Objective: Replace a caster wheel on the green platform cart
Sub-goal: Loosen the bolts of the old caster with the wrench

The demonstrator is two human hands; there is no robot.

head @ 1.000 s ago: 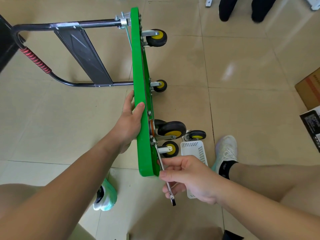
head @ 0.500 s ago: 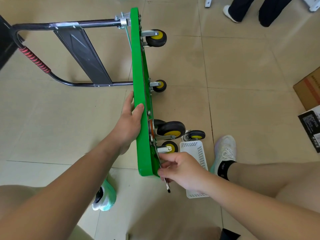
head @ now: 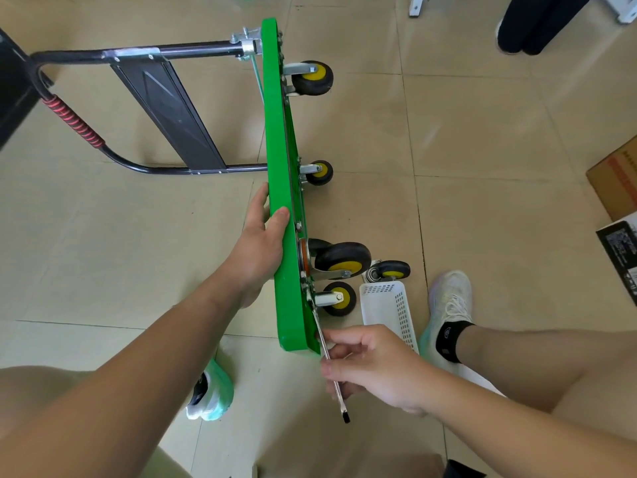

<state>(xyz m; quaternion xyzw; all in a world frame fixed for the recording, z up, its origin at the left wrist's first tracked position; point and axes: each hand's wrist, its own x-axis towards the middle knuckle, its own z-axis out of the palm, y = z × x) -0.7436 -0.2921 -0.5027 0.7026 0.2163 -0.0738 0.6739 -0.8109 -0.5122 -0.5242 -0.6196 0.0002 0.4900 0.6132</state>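
Note:
The green platform cart [head: 281, 188] stands on its edge on the tiled floor, its black and yellow wheels pointing right. My left hand [head: 260, 246] grips the deck's edge, thumb over the top. My right hand [head: 374, 365] holds a steel wrench [head: 329, 360] whose head sits at the mounting plate of the near small caster [head: 339, 299]. A larger caster [head: 341, 260] sits just above it on the deck. A loose caster [head: 391, 271] lies on the floor beside the cart.
A white perforated basket [head: 393, 312] lies on the floor right of the cart. The black folded handle [head: 162, 108] with red grip stretches left. My shoes flank the cart. Another person's legs [head: 537, 25] stand top right; a cardboard box [head: 617, 177] sits at the right edge.
My right hand swung the wrench handle up toward the cart, then back down toward me. The left hand and the cart stayed put. The other person's feet shifted.

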